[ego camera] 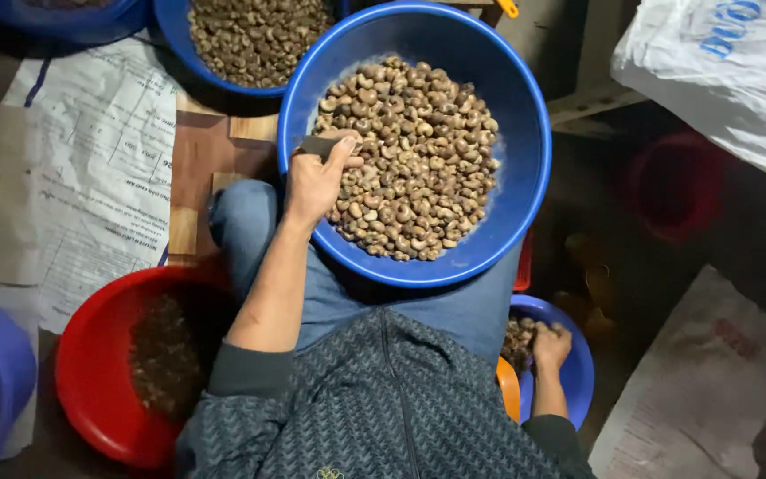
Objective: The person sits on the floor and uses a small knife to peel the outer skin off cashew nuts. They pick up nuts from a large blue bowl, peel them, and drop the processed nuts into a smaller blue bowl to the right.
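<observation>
Left hand (316, 182) grip clamped on small tool (316, 145) | right hand (550, 346) grip unclear | papers (99, 168) on floor

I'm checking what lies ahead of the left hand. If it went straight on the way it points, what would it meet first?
The left hand points up the picture; first it would meet the heap of nuts in the big blue basin, though its height above them is unclear.

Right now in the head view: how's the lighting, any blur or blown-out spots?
Head view: big blue basin of nuts evenly lit and sharp; left hand crisp; right hand in the small blue bowl dimmer; floor at right falls into deep shadow; white sack bright, near clipping; red basin contents dark and soft.
</observation>
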